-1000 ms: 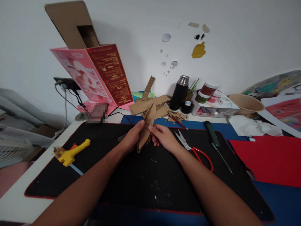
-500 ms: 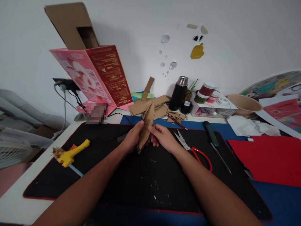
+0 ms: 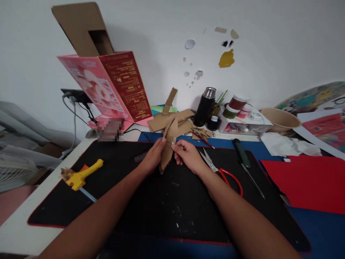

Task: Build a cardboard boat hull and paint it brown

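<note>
My left hand (image 3: 154, 155) is closed on the lower left side of a folded, pointed piece of brown cardboard (image 3: 167, 153), which stands tilted above the black mat. Across from it, my right hand (image 3: 186, 154) pinches a small clear, shiny scrap (image 3: 174, 141) at the cardboard's right side; what it is made of is hard to tell. Red-handled scissors (image 3: 214, 167) lie partly spread beside my right forearm. A yellow glue gun (image 3: 81, 176) with a pale stick rests on the mat to the left.
A green-handled knife-like tool (image 3: 244, 158) and red sheet (image 3: 309, 183) lie to the right. Cardboard scraps (image 3: 183, 117), a black thermos (image 3: 205, 108) and paint jars (image 3: 237, 104) stand along the wall. A pink and red box (image 3: 124, 86) rises at the back left.
My right hand has drawn slightly away from the cardboard's lower edge, with the clear scrap now showing at its fingertips. The cardboard has turned a little, showing more of its right face.
</note>
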`<state>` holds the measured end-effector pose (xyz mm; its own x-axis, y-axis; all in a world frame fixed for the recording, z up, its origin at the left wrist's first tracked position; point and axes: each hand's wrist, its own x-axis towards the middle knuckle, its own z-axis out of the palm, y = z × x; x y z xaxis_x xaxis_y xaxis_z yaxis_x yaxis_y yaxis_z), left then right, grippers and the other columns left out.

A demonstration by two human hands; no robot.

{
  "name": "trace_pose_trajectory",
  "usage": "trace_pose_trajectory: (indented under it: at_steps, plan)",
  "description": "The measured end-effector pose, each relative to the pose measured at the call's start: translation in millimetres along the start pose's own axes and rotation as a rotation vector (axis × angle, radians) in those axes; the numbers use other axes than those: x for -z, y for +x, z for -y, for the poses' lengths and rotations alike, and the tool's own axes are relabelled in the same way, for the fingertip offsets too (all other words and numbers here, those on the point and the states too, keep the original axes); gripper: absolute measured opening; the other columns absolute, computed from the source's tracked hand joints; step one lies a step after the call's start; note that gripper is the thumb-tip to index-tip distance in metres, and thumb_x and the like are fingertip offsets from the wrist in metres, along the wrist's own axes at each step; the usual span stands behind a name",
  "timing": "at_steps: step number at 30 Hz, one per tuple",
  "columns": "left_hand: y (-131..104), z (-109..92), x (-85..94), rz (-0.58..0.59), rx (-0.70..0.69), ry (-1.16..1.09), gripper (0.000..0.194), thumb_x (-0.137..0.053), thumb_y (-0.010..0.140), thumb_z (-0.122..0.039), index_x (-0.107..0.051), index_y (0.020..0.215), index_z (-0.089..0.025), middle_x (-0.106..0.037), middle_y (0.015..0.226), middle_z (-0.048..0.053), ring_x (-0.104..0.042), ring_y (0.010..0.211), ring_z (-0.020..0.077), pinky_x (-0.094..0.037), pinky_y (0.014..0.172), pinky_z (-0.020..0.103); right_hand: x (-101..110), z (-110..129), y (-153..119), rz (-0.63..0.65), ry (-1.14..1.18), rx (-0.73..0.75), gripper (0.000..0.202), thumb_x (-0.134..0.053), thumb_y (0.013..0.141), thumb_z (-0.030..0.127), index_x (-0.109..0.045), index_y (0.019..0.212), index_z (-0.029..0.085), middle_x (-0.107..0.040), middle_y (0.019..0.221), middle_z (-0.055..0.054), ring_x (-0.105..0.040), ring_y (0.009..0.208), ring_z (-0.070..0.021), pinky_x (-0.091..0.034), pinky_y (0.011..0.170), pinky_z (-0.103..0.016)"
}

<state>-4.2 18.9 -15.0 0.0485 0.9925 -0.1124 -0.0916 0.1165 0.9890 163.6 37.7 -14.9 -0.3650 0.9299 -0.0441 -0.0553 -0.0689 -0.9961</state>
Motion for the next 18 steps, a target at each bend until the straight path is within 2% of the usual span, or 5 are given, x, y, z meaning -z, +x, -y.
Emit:
trace_pose_trajectory:
  at_steps: [5, 12, 18]
  plan:
    - [0.4, -1.4, -1.2, 0.061, 0.064, -0.042, 0.057, -0.055, 0.091, -0.076, -0.061, 0.097, -0.020, -0.066, 0.061, 0.001, -0.061, 0.049, 0.0193, -0.048, 0.047, 0.029, 0.9, 1.3, -0.1, 0.025, 0.025, -0.010, 0.047, -0.076, 0.082, 0.064, -0.054, 0.083, 0.022, -0.062, 0.057, 0.007, -0.055, 0.040, -0.0099, -0.036, 0.038, -0.019]
    - [2.3, -5.3, 0.7, 0.071, 0.187, -0.102, 0.057, -0.053, 0.093, -0.074, -0.063, 0.089, -0.017, -0.068, 0.061, 0.006, -0.062, 0.049, 0.0181, -0.048, 0.046, 0.027, 1.0, 1.3, 1.4, 0.049, 0.044, -0.008, 0.046, -0.076, 0.082, 0.062, -0.053, 0.083, 0.023, -0.061, 0.056, 0.007, -0.054, 0.039, -0.0096, -0.036, 0.038, -0.019]
    - [2.4, -7.5, 2.1, 0.085, 0.211, -0.098, 0.060, -0.049, 0.095, -0.072, -0.066, 0.083, -0.016, -0.068, 0.060, 0.007, -0.061, 0.046, 0.0173, -0.044, 0.044, 0.026, 2.3, 2.6, 0.8, 0.057, 0.049, -0.019, 0.043, -0.076, 0.084, 0.060, -0.054, 0.085, 0.023, -0.062, 0.057, 0.007, -0.054, 0.041, -0.0096, -0.038, 0.040, -0.020]
